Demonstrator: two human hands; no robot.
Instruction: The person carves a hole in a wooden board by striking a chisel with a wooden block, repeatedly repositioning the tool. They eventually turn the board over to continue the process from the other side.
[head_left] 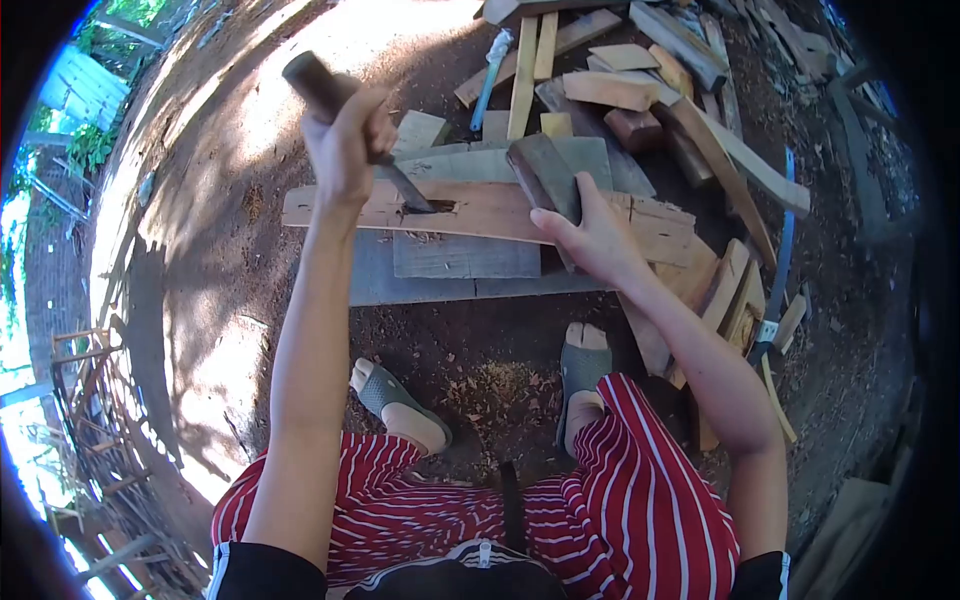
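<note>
Reddish-brown wood forms the long plank (485, 213), lying across grey boards (420, 288), its left end jutting past their edge. A chisel (403, 188) leans with its blade in the plank's rough-edged slot (440, 207); the left hand (345, 135) wraps its thick, rounded handle (312, 84). Over the plank, the right hand (590, 235) grips a dark, squared wooden block (540, 168) between thumb and fingers. Angular offcuts (612, 90) crowd the right side; bare dirt (215, 235) opens leftward.

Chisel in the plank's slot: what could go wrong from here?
The chisel in the left hand might skid from the slot toward the right hand, which holds the dark block. The plank, with no clamp visible, may shift. A dropped chisel could hit the toes bare in open sandals.
</note>
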